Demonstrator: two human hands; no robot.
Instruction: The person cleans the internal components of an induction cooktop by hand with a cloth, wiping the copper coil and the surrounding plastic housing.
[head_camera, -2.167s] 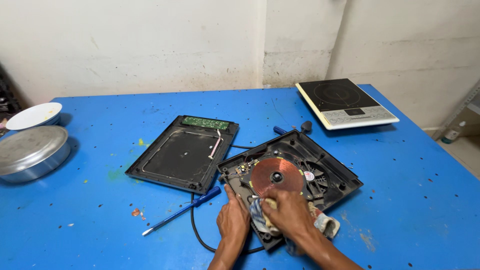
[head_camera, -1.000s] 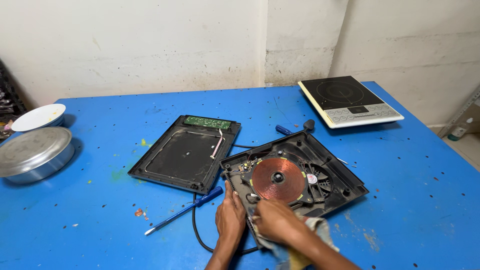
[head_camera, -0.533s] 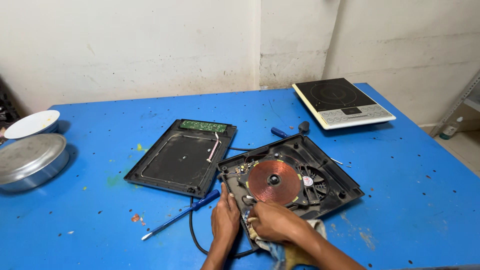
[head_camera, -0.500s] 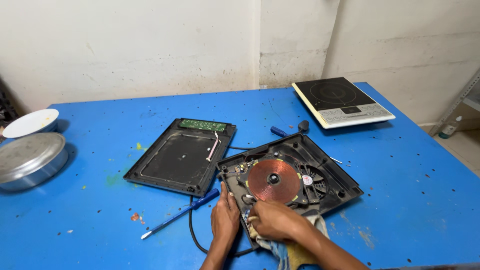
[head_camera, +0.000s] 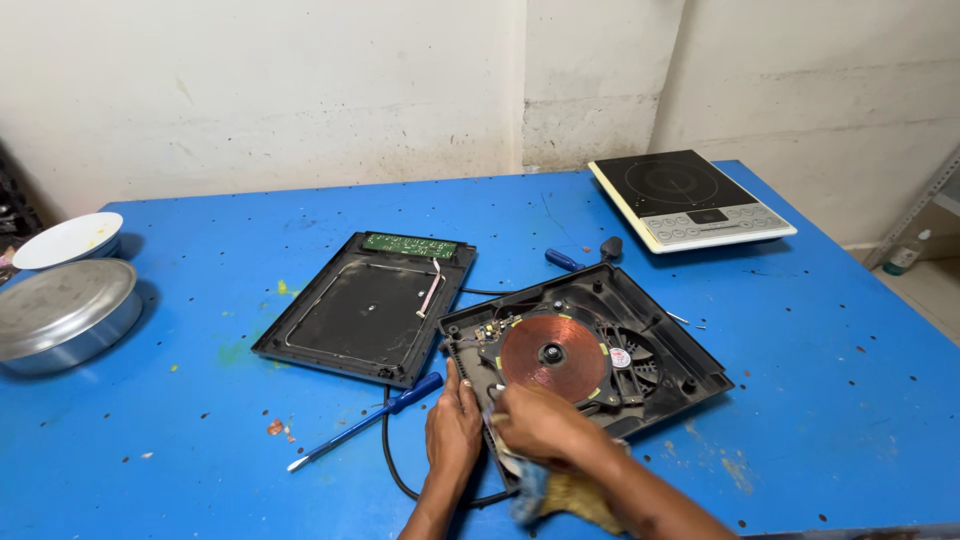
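Opened cooker base (head_camera: 590, 355) near the front middle of the blue table (head_camera: 180, 440) — copper coil (head_camera: 555, 357) and fan exposed. Compared with two seconds back, right hand (head_camera: 535, 425) pulled off the coil's near edge toward the front-left corner of the base; cloth (head_camera: 560, 495) now trailing under the wrist rather than bunched on the circuit area. Right hand closed loosely, fingers curled on the cloth end — wiping stroke apparently moved on to the front rim. Left hand (head_camera: 453, 425) flat and spread narrow, pressing the left front edge of the base, holding nothing; same bracing spot as before. Base itself not shifted.

Left of the base: removed top plate (head_camera: 365, 308) lying underside up, green circuit strip at its far edge, ribbon wire hanging. Blue-handled screwdriver (head_camera: 365, 420) in front of that plate, just left of the left hand. Black cord (head_camera: 395, 470) looping out from the base past the left wrist. Second blue tool (head_camera: 565, 260) just behind the base. Intact cooker (head_camera: 690, 200) well behind and to the right of the base. Metal pan (head_camera: 65, 315) and white bowl (head_camera: 68, 240) far left of the base at the table edge.

Table scuffed, speckled with dark dots and paint flecks. Stained whitish walls behind, corner post, floor showing at right.
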